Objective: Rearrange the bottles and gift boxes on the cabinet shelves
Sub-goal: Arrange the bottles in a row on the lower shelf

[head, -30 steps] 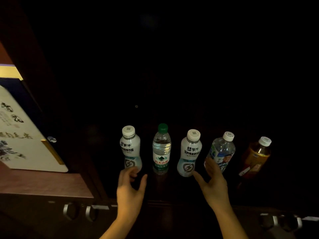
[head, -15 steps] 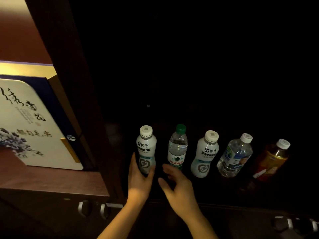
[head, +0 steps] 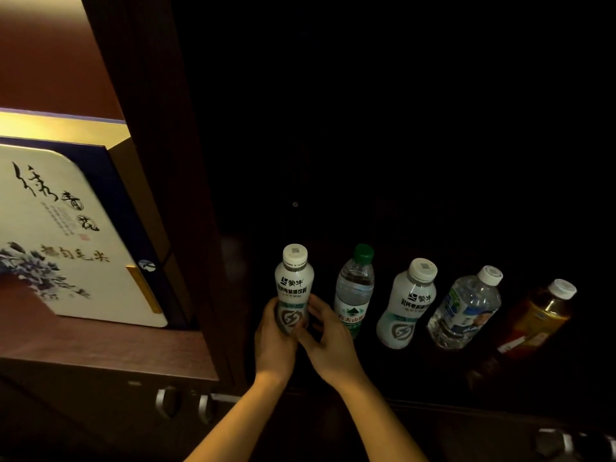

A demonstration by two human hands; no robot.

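Observation:
Several bottles stand in a row on a dark shelf. Both my hands are at the base of the leftmost white bottle (head: pixel 293 288): my left hand (head: pixel 274 338) grips its left side, and my right hand (head: pixel 328 338) holds its right side with curled fingers. To its right stand a green-capped water bottle (head: pixel 355 288), a second white bottle (head: pixel 408 305), a clear water bottle (head: pixel 466 308) and an amber tea bottle (head: pixel 536 315). A white and blue gift box (head: pixel 66 235) with calligraphy stands upright in the left compartment.
A dark wooden divider (head: pixel 173 195) separates the gift box's compartment from the bottle shelf. Metal door handles (head: pixel 186 401) sit below the left shelf's front edge, and others show at the lower right (head: pixel 573 441). The back of the bottle compartment is black.
My view has shifted left. My right hand moved left from beside the clear water bottle to the leftmost white bottle. Both hands have closed round that bottle's base.

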